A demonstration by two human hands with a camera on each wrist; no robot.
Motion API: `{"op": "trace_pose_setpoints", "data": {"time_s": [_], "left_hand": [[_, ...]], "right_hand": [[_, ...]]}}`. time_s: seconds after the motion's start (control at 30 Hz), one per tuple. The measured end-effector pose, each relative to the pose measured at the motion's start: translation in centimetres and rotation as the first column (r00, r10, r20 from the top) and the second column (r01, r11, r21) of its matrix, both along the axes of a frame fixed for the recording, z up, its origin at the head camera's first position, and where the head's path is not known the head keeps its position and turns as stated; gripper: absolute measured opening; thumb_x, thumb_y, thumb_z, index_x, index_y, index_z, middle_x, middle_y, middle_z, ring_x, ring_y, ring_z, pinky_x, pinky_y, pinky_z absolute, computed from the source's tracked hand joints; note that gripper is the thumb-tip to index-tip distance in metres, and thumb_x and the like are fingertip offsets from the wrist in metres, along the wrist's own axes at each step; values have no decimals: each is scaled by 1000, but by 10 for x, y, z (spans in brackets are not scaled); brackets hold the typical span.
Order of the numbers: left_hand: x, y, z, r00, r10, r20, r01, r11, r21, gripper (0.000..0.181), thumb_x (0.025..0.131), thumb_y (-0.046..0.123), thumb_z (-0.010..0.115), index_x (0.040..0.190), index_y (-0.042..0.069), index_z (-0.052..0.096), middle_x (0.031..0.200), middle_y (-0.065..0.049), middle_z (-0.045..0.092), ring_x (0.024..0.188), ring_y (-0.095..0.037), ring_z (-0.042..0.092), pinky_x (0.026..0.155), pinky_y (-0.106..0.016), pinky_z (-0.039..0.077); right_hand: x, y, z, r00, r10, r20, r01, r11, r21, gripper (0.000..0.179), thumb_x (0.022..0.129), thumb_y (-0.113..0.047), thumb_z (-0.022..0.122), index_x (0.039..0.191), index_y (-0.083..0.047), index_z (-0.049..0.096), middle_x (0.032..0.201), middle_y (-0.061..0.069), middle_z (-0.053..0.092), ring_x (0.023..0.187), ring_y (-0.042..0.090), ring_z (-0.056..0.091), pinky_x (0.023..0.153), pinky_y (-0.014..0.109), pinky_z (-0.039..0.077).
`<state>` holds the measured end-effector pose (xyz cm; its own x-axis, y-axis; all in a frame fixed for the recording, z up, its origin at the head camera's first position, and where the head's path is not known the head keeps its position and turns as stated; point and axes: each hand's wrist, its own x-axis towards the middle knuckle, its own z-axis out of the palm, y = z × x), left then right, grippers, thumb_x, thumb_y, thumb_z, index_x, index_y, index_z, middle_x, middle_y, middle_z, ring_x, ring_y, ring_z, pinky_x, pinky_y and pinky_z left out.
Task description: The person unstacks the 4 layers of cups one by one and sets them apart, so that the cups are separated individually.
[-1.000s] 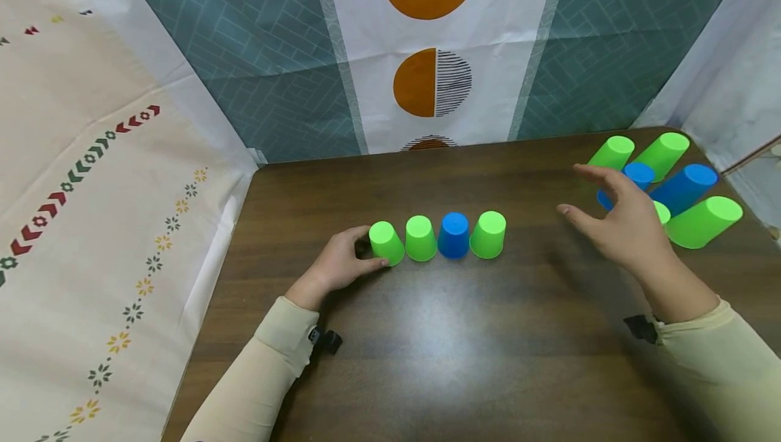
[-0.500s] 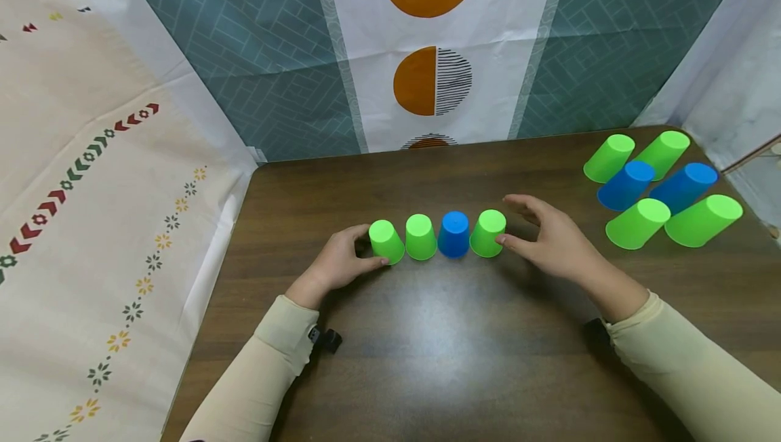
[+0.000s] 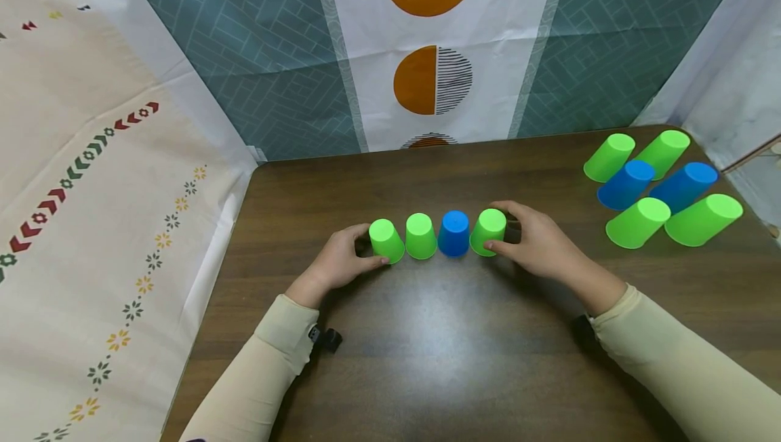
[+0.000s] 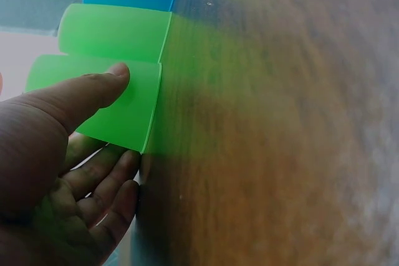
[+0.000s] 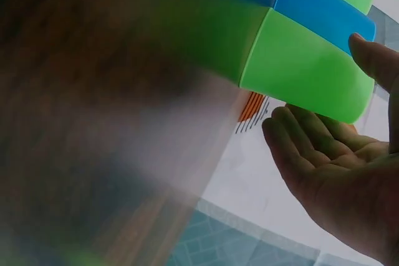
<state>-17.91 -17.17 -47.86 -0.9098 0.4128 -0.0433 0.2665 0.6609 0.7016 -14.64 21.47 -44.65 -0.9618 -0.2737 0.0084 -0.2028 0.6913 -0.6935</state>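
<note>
Table (image 3: 427, 333) across lower frame: left hand (image 3: 338, 263) pinches leftmost green cup (image 3: 386, 241), mid-frame; right hand (image 3: 539, 245), fingers parted, brackets rightmost green cup (image 3: 486, 230), contact unclear; inner green cup (image 3: 421, 237) and blue cup (image 3: 454, 234) stand between; six further cups (image 3: 678, 188), upper right.

Fingers (image 5: 285, 147) lie beside a green cup (image 5: 302, 70) adjoining a blue cup (image 5: 319, 9).

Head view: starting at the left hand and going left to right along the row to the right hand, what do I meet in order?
Left hand, first upside-down green cup, second upside-down green cup, upside-down blue cup, third upside-down green cup, right hand.
</note>
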Motion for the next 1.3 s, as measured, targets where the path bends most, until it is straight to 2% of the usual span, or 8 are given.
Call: {"op": "trace_pose_setpoints", "data": {"time_s": [0.4, 0.63, 0.93, 1.3], "left_hand": [[-1, 1, 0, 1000, -5, -6, 5, 1000, -4, 62, 86, 27, 90, 140, 11, 64, 127, -3, 69, 119, -23, 64, 104, -43, 52], [0, 1, 0, 1000, -1, 3, 1, 1000, -4, 62, 86, 28, 90, 140, 11, 63, 126, -3, 69, 119, -23, 64, 104, -43, 52], [0, 1, -2, 1000, -1, 10, 1, 1000, 3, 63, 86, 27, 90, 141, 11, 63, 126, -2, 69, 117, -23, 64, 103, -43, 53], [0, 0, -1, 1000, -3, -1, 3, 1000, -1, 64, 86, 28, 90, 142, 10, 62, 127, -4, 69, 117, -23, 65, 102, -44, 53]], "right_hand": [[-4, -1, -5, 1000, -8, 1, 8, 1000, 10, 63, 91, -26, 85, 143, -7, 56, 132, 17, 66, 122, 40, 61, 99, 61, 51], [0, 3, 0, 1000, -24, 2, 24, 1000, 4, 60, 94, -27, 83, 144, -7, 56, 133, 18, 65, 124, 41, 60, 101, 63, 49], [12, 22, 10, 994, -101, -41, 100, 995, -25, 61, 95, -35, 81, 143, -8, 56, 131, 18, 67, 122, 43, 61, 97, 64, 50], [28, 58, 17, 973, -216, -87, 212, 976, -51, 66, 92, -41, 83, 144, -10, 57, 130, 17, 66, 122, 40, 57, 90, 62, 47]]}}
